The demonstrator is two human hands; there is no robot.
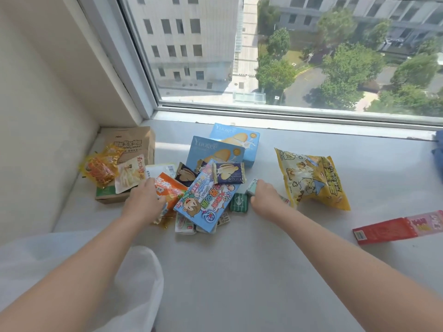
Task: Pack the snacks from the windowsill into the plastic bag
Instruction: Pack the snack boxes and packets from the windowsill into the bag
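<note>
Bright daylight pours in through the window (287,51) and falls on the pale windowsill (239,259), which looks almost washed out. A sunlit patch lies on the sill just behind the brown paper bag (134,142). Shadows are soft and short beneath the snack packets. The wide lens bends the window frame and stretches both forearms at the lower corners. Fine print on the packets is slightly blurred.

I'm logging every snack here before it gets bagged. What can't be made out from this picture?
- Head view: packet in right hand, mostly covered by fingers.
- Small packs under the blue cartoon box, mostly hidden.
- Blue thing, cut by right edge.
- White bag, cut by bottom edge.
</note>
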